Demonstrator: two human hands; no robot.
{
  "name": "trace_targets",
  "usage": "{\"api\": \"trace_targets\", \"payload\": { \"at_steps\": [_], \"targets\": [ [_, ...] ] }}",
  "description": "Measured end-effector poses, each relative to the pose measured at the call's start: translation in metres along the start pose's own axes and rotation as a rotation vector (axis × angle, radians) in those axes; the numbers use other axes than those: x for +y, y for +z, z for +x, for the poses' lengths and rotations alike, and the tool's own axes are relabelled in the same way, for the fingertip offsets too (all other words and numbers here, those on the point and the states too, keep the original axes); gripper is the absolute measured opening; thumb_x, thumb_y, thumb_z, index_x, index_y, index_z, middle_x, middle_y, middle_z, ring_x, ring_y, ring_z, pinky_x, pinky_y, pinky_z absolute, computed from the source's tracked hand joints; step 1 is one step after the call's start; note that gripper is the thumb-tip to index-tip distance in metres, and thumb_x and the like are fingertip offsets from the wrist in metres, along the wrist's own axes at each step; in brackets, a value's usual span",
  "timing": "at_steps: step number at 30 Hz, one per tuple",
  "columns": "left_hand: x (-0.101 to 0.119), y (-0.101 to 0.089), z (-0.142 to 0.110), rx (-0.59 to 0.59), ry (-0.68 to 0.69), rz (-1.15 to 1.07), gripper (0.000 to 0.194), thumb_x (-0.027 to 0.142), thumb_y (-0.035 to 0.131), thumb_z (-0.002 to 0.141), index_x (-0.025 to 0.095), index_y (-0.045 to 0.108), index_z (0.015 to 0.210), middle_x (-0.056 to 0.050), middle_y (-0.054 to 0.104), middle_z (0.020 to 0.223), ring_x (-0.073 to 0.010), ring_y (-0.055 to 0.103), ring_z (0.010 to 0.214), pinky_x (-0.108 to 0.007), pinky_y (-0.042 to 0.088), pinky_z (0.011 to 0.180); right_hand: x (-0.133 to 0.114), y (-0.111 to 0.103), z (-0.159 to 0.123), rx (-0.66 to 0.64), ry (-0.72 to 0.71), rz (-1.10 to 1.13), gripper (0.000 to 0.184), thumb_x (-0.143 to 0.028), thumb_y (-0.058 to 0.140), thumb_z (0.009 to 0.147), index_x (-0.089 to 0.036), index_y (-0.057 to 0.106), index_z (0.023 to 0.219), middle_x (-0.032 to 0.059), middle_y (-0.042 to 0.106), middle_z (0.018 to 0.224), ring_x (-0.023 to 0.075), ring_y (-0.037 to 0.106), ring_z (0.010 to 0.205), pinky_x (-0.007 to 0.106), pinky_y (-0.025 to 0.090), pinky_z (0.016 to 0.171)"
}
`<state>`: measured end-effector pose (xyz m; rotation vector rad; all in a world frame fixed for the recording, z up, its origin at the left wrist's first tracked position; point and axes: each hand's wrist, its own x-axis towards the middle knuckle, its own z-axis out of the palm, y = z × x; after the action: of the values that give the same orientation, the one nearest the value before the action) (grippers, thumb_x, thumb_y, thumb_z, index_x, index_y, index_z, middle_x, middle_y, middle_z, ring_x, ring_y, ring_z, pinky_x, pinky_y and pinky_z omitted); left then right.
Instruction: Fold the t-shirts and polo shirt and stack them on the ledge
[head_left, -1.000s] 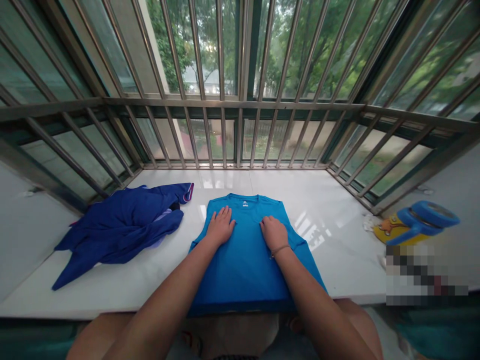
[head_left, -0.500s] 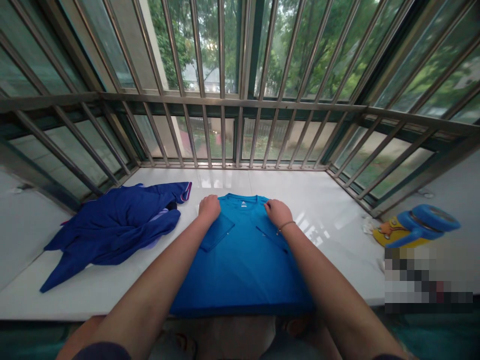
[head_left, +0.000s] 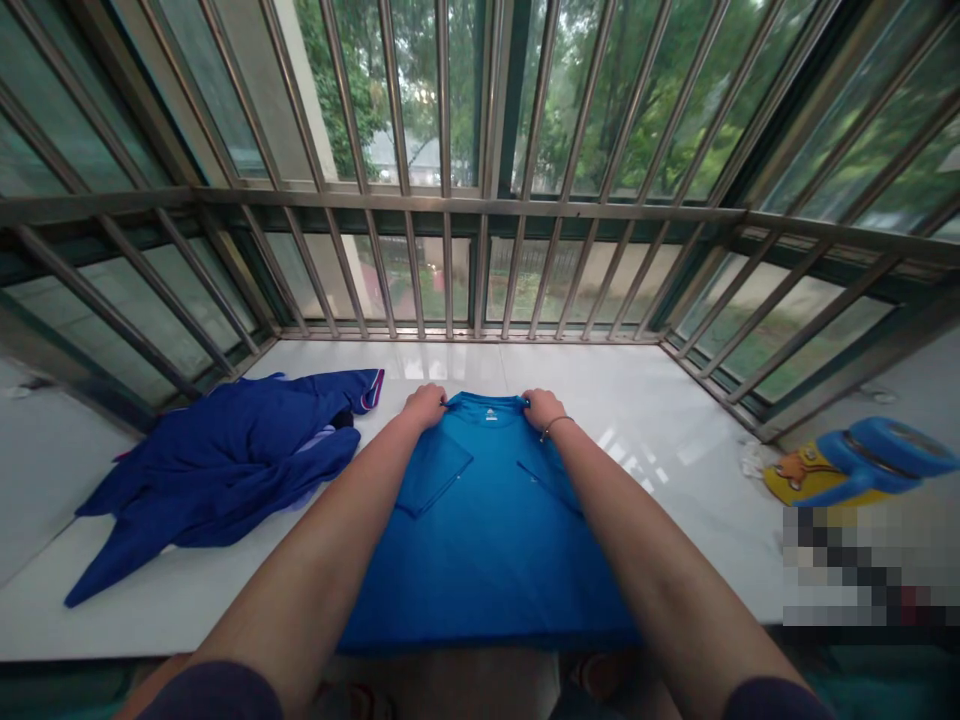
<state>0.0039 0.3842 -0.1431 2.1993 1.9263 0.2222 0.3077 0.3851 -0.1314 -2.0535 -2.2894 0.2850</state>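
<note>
Left hand [head_left: 424,406], right hand [head_left: 543,409] higher now, at collar of blue T-shirt [head_left: 487,540]

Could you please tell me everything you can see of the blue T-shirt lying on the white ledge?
This bright blue T-shirt looks thin and synthetic. It lies flat on the white ledge, collar facing away, a small white logo below the neckline. Both sides seem folded inward in creased flaps. The left hand and right hand pinch it beside the collar; its near end reaches the ledge's front edge.
</note>
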Motion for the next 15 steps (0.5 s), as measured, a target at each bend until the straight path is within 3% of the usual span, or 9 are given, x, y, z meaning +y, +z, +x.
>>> {"api": "trace_targets", "payload": {
  "at_steps": [4, 7, 11, 15],
  "targets": [
    [0.001, -0.021, -0.026, 0.08, 0.136, -0.036, 0.019, 0.021, 0.063, 0.096, 0.021, 0.072, 0.113, -0.011, 0.077, 0.115, -0.029, 0.07, 0.114, -0.04, 0.054, 0.1, 0.008, -0.023, -0.022, 0.1, -0.14, 0.025, 0.032, -0.016, 0.056, 0.102, -0.021, 0.074, 0.128, 0.0115, 0.071, 0.13, 0.0229, 0.064, 0.12, 0.031, 0.046, 0.101],
    [-0.006, -0.029, -0.071, 0.164, 0.291, -0.035, 0.019, 0.018, 0.064, 0.095, 0.022, 0.071, 0.112, -0.009, 0.076, 0.112, -0.0281, 0.069, 0.113, -0.046, 0.047, 0.115, 0.025, -0.032, -0.066, 0.185, -0.333, 0.014, 0.031, -0.017, 0.055, 0.104, -0.021, 0.072, 0.13, 0.0109, 0.07, 0.125, 0.0219, 0.063, 0.115, 0.031, 0.044, 0.103],
    [-0.02, -0.015, -0.152, 0.245, 0.617, 0.099, 0.014, 0.014, 0.065, 0.095, 0.026, 0.069, 0.101, -0.003, 0.074, 0.098, -0.0239, 0.069, 0.102, -0.054, 0.03, 0.13, 0.056, -0.017, -0.144, 0.257, -0.712, -0.127, 0.025, -0.024, 0.055, 0.109, -0.023, 0.073, 0.125, 0.0099, 0.071, 0.106, 0.0239, 0.063, 0.098, 0.037, 0.046, 0.096],
    [-0.026, 0.009, -0.214, 0.198, 0.567, 0.171, 0.011, 0.022, 0.064, 0.101, 0.026, 0.07, 0.093, -0.002, 0.072, 0.091, -0.0248, 0.069, 0.099, -0.056, 0.031, 0.128, 0.077, 0.008, -0.205, 0.161, -0.734, -0.148, 0.03, -0.026, 0.058, 0.107, -0.026, 0.07, 0.135, 0.0097, 0.073, 0.113, 0.0254, 0.067, 0.101, 0.038, 0.051, 0.091]
  ]
}}
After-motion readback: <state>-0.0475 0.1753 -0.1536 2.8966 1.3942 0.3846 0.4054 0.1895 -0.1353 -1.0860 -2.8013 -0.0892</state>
